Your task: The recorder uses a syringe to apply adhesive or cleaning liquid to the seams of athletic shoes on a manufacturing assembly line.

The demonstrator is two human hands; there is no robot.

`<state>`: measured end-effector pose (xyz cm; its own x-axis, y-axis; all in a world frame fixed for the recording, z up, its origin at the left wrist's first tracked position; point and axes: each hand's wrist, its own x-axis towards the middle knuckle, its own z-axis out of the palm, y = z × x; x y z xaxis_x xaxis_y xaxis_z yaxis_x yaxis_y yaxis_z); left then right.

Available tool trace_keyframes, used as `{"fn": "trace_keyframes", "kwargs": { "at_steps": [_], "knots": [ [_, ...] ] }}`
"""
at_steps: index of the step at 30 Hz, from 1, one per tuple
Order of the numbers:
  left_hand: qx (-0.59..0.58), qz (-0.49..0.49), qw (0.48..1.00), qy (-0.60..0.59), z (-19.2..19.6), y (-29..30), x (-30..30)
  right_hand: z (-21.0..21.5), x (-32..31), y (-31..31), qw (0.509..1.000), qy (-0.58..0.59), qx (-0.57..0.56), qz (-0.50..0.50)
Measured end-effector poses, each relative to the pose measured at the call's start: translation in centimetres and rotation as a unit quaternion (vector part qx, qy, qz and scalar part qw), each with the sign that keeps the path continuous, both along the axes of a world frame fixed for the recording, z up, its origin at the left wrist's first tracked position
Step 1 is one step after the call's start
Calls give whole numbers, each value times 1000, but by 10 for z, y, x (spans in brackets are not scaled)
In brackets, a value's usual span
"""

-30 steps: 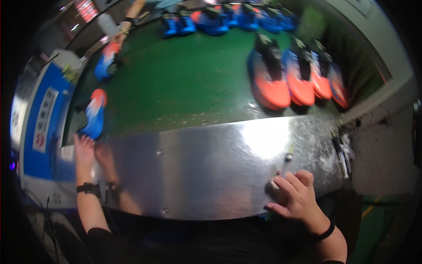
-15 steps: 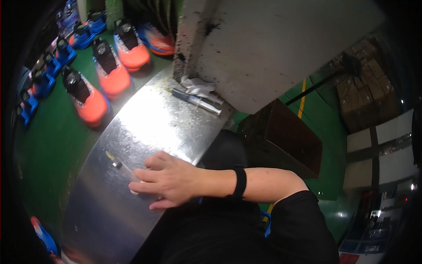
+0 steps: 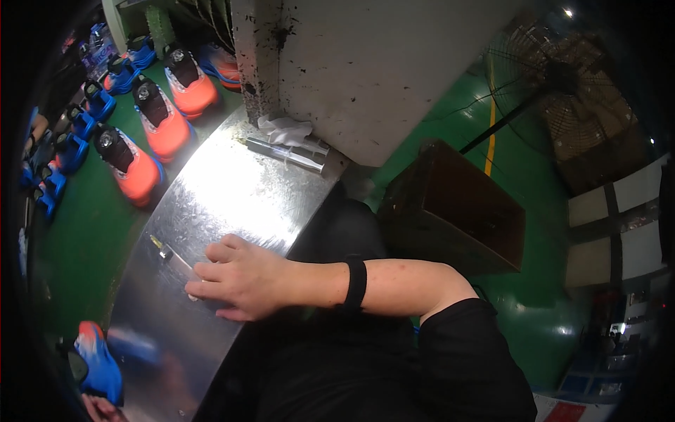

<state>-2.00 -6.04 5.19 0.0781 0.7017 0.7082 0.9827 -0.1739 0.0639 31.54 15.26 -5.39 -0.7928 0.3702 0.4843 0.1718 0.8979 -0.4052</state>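
My right hand (image 3: pixel 242 278), palm down over the shiny metal bench (image 3: pixel 211 176), has its fingers curled around a slim syringe (image 3: pixel 176 261). The syringe's yellowish tip points away to the far left, and its rear part is hidden under my fingers. At the lower left edge, part of my left hand (image 3: pixel 104 408) shows with bent fingers. Those fingers hold a blue and orange shoe (image 3: pixel 102 362) beside the bench's left edge.
Further syringes, one dark (image 3: pixel 271 150), lie near a crumpled white cloth (image 3: pixel 285 130) at the bench's far end. A grey machine panel (image 3: pixel 351 77) rises behind. Orange and blue shoes (image 3: pixel 165 130) stand left. A brown box (image 3: pixel 457 211) and a fan (image 3: pixel 555 77) are right.
The shoe at the lower left has come further into view and turned more upright, with my left hand's fingers now showing. My right hand stays on the syringe; the whole view has shifted slightly.
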Motion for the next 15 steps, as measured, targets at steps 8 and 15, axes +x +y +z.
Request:
{"fn": "trace_keyframes", "kwargs": {
  "at_steps": [8, 15],
  "knots": [
    [-117, -83, 693, -706, -78, -1, 65, 1, 2, -2, 998, 45, 11, -41],
    [-192, -159, 604, -757, -62, 18, 35, 8, 49, -5, 976, 132, -155, -76]
  ]
}}
